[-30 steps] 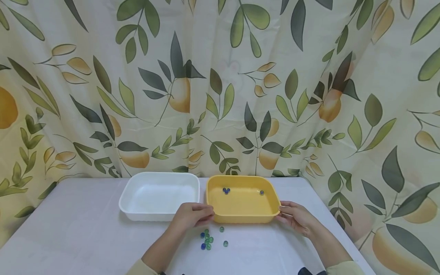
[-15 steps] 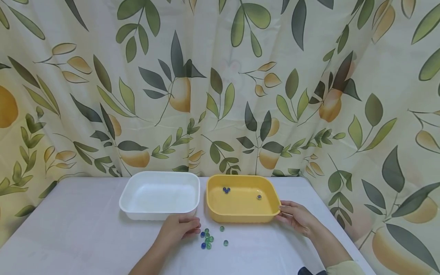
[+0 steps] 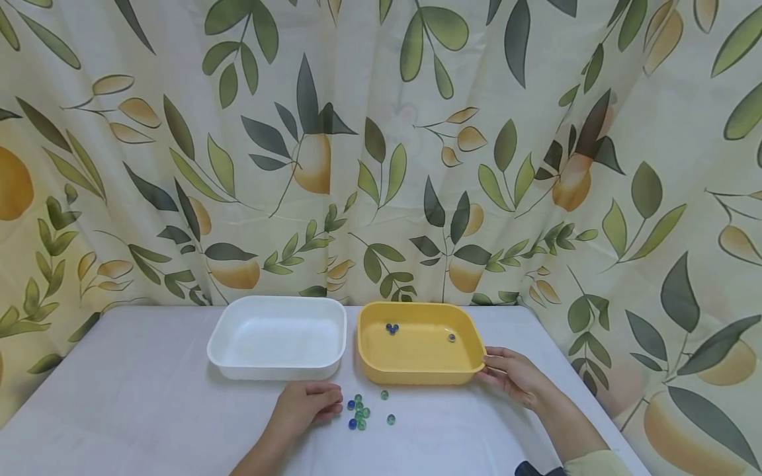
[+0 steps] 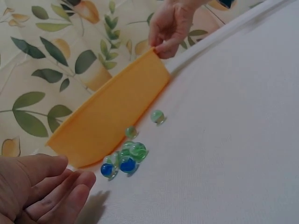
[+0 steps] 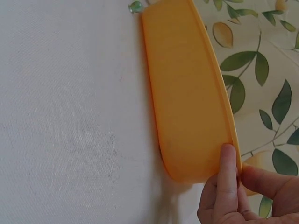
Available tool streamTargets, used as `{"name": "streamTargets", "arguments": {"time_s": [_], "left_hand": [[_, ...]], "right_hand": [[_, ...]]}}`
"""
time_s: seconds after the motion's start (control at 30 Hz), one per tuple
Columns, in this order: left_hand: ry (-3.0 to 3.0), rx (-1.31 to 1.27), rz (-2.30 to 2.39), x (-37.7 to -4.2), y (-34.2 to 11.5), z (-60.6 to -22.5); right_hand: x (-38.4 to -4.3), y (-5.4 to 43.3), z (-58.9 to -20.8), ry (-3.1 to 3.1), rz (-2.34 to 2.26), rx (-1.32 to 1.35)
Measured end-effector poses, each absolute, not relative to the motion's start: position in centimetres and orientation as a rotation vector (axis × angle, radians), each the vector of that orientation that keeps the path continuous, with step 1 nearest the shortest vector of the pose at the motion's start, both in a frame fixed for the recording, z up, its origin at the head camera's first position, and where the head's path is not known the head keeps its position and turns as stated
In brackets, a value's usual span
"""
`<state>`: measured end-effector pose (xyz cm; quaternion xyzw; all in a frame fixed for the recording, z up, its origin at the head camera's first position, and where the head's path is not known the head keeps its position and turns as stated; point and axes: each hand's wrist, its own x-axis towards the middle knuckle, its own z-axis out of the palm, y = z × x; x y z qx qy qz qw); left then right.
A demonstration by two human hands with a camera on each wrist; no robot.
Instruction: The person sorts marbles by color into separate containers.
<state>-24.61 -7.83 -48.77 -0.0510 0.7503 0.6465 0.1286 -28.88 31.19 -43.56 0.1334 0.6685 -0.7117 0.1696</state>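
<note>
My left hand point(image 3: 306, 404) hovers low over the table, just left of a loose cluster of green marbles point(image 3: 366, 413) and blue marbles point(image 3: 352, 424). Its fingers are relaxed and bent a little, with nothing between them in the left wrist view. With the right hand point(image 3: 514, 377) I pinch the right-hand rim of the yellow tray point(image 3: 417, 377), one finger lying along its outer wall point(image 5: 187, 93). Inside that tray, blue marbles point(image 3: 392, 330) sit grouped at the back left, and a single dark marble point(image 3: 452, 338) lies toward the right.
A white tray point(image 3: 274, 373) stands left of the yellow one, a narrow gap between them. Two green marbles lie apart from the cluster, one of them point(image 3: 391, 419) to its right. Behind the white-covered table point(image 3: 149, 410) hangs a leaf-patterned curtain point(image 3: 381, 145).
My left hand has let go of the yellow tray's left side and moved left and down, beside the marbles. The single marble in the tray has rolled a little. My right hand keeps its place.
</note>
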Motion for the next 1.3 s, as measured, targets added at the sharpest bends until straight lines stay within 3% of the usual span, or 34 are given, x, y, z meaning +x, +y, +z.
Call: {"name": "streamTargets", "arguments": {"time_s": [1.3], "left_hand": [[2.502, -0.114, 1.652, -24.1, -5.8, -49.3]], "right_hand": [[-29.1, 31.3, -43.8, 1.879, -2.036, 0.384]]}}
